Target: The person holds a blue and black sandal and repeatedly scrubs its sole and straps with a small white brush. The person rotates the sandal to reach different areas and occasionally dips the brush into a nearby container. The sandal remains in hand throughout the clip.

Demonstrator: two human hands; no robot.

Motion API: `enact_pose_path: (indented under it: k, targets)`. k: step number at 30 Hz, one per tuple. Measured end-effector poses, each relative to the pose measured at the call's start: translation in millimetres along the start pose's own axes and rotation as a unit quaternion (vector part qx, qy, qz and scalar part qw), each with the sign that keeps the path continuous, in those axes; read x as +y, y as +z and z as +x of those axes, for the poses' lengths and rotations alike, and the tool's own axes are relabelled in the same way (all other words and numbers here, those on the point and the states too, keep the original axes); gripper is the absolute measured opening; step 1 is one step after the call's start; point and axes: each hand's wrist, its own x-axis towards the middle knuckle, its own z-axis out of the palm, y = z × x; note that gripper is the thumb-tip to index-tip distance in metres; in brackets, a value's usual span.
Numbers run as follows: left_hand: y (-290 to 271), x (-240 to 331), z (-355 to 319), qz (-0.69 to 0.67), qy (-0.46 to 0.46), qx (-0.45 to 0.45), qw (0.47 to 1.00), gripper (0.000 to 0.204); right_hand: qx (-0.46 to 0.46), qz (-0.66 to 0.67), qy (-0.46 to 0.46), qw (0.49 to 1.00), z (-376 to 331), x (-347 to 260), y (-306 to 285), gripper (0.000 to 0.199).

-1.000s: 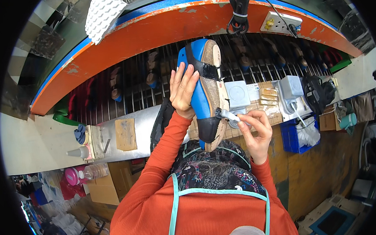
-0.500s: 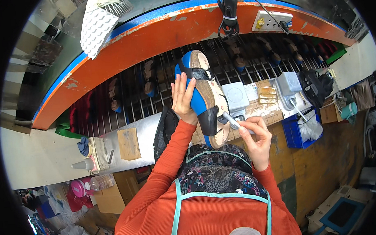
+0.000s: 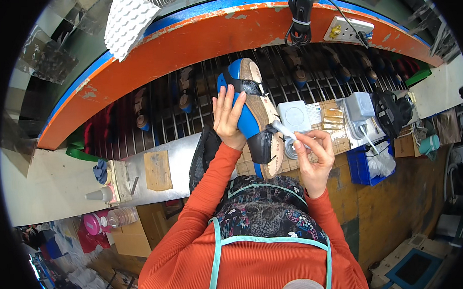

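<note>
A sandal on a blue last (image 3: pixel 250 124), with a cork-coloured side and black straps, stands steeply tilted in front of me, sole edge to the right. My left hand (image 3: pixel 229 117) supports it from the left, fingers stretched along its blue side and thumb hidden behind. In my right hand (image 3: pixel 316 159) a slim pale brush (image 3: pixel 283 130) is pinched between thumb and fingers. Its tip touches the sandal's sole edge near the lower black strap. Right of the brush is a pale square-topped container (image 3: pixel 294 116); a similar container (image 3: pixel 359 107) stands farther right.
Beyond the sandal, several lasted shoes (image 3: pixel 186 95) lie on a rod conveyor (image 3: pixel 164 129) under an orange arch (image 3: pixel 185 42). A power strip (image 3: pixel 348 30) and bundled cable (image 3: pixel 299 17) hang there. A brown pad (image 3: pixel 158 171) lies left; a blue crate (image 3: pixel 360 165) stands right.
The brush tip has moved up along the sole edge, with my right hand slightly higher. The sandal is turned a little, and the whole view has shifted slightly.
</note>
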Motion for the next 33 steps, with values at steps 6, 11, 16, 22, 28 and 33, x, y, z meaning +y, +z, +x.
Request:
enact_pose_path:
  k: [6, 11, 16, 22, 28, 33]
  targets:
    - [3.3, -2.7, 0.7, 0.009, -0.026, -0.007, 1.0, 0.042, -0.044, 0.019, -0.003, 0.999, -3.0, 4.2, -3.4, 0.019]
    - [3.4, -0.9, 0.8, -0.002, -0.049, -0.021, 0.999, 0.043, -0.056, 0.017, -0.006, 0.998, -10.2, 7.9, -5.4, 0.019]
    - [3.1, 1.1, 2.6, -0.007, -0.07, -0.038, 0.997, 0.046, -0.056, -0.001, -0.031, 0.998, -14.7, 9.8, -9.5, 0.018]
    - [4.5, 2.3, 6.5, -0.033, -0.078, -0.054, 0.995, 0.052, -0.065, 0.077, -0.029, 0.994, -0.3, 12.3, -13.1, 0.017]
    - [9.3, 0.5, 10.6, -0.053, -0.11, -0.057, 0.991, 0.061, -0.09, 0.099, 0.015, 0.991, 8.6, 11.8, -9.7, 0.015]
    - [4.8, -9.0, 11.4, -0.005, -0.11, -0.074, 0.991, 0.066, -0.089, 0.11, 0.025, 0.99, -7.4, 4.6, -22.9, 0.015]
